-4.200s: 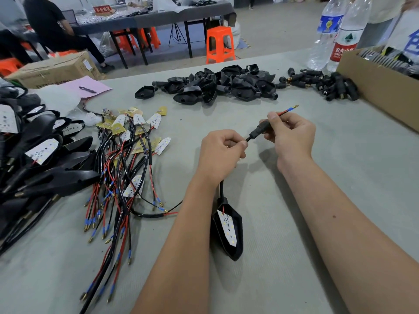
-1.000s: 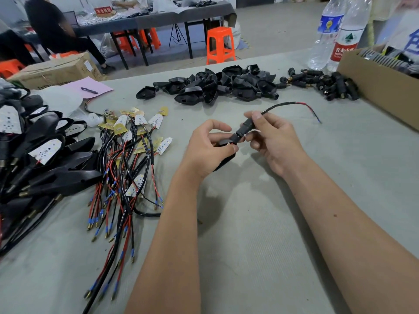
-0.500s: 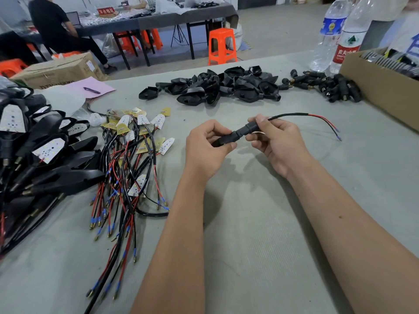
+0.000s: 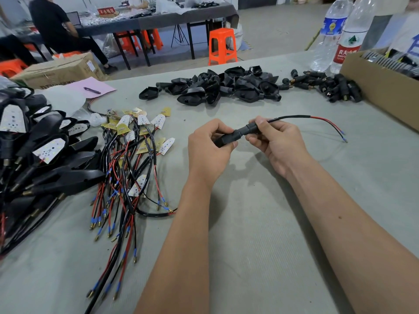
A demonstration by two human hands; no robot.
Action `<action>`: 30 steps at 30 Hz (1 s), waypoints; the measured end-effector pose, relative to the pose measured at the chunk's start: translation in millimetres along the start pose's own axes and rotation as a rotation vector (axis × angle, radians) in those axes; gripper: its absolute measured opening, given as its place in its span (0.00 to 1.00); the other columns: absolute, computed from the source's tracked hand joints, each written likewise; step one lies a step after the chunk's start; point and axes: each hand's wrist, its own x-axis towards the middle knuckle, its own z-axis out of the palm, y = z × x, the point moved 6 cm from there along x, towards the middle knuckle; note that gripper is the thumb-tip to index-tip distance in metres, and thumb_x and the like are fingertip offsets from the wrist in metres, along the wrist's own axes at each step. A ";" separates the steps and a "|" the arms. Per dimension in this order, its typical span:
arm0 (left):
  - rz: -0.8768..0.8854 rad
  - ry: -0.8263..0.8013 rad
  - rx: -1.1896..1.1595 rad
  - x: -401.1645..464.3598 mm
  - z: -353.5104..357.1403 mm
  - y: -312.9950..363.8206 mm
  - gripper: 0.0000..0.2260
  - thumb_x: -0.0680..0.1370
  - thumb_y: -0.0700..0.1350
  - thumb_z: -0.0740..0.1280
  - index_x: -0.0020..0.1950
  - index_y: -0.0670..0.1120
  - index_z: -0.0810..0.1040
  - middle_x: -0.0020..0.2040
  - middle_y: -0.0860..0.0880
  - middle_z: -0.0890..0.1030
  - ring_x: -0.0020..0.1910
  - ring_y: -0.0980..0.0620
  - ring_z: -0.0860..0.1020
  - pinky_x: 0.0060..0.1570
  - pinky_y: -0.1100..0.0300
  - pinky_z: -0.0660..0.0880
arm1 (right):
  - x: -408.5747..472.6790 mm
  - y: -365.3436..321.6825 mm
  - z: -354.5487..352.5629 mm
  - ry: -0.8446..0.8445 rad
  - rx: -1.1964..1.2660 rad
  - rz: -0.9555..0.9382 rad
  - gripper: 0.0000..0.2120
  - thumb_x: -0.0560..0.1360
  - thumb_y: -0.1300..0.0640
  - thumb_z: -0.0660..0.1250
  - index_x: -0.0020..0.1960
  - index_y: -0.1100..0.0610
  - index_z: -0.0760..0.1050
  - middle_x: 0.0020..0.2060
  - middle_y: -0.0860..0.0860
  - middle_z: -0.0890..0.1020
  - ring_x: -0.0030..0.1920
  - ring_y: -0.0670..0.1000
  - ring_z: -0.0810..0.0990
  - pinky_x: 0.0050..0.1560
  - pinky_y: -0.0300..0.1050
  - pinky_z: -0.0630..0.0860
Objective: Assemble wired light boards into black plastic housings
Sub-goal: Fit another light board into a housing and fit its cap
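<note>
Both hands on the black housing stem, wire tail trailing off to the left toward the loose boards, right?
Not quite. The head view shows the left hand and right hand both gripping the black housing stem, but the wire tail trails off to the right, toward the cardboard box, not left toward the loose boards.

Two water bottles point(image 4: 335, 32), one cardboard box point(image 4: 381, 87) at right, one orange stool point(image 4: 221, 45), one pen point(image 4: 91, 90); housings, boards too many to count.
</note>
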 end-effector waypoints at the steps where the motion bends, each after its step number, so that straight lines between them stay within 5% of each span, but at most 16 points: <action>1: 0.003 0.004 0.010 -0.3 0.5 0.6 0.10 0.69 0.32 0.77 0.43 0.45 0.82 0.38 0.53 0.84 0.37 0.57 0.80 0.41 0.62 0.78 | -0.3 0.0 0.5 -0.004 -0.007 0.000 0.09 0.81 0.60 0.70 0.47 0.65 0.82 0.39 0.57 0.86 0.35 0.50 0.84 0.39 0.37 0.82; 10: 0.011 -0.017 -0.042 -1.4 8.3 1.7 0.10 0.70 0.33 0.77 0.45 0.46 0.85 0.41 0.52 0.86 0.41 0.55 0.83 0.45 0.65 0.78 | -0.6 0.9 2.8 -0.011 -0.096 -0.035 0.09 0.80 0.57 0.72 0.48 0.65 0.82 0.37 0.57 0.86 0.34 0.50 0.83 0.35 0.39 0.80; 16: -0.162 -0.089 -0.231 -3.3 18.7 -1.1 0.09 0.73 0.33 0.77 0.50 0.43 0.85 0.41 0.49 0.87 0.40 0.55 0.85 0.43 0.63 0.81 | -2.8 -1.5 2.4 0.009 -0.118 -0.057 0.12 0.80 0.52 0.71 0.46 0.60 0.83 0.37 0.56 0.85 0.31 0.49 0.80 0.32 0.39 0.76; 21: -0.282 -0.155 -0.361 -8.0 24.1 1.0 0.05 0.77 0.35 0.73 0.53 0.38 0.83 0.47 0.38 0.86 0.43 0.40 0.86 0.43 0.55 0.83 | -2.3 -4.7 -3.4 0.056 -0.017 -0.082 0.10 0.81 0.55 0.70 0.47 0.60 0.84 0.35 0.53 0.82 0.31 0.48 0.77 0.31 0.39 0.74; 30: -0.384 -0.170 -0.458 -9.8 23.3 -6.8 0.04 0.79 0.35 0.72 0.50 0.35 0.83 0.45 0.39 0.85 0.37 0.44 0.84 0.41 0.56 0.82 | 1.7 -0.8 -1.9 0.031 -0.134 -0.100 0.10 0.80 0.57 0.72 0.41 0.60 0.83 0.29 0.54 0.80 0.27 0.49 0.75 0.31 0.39 0.74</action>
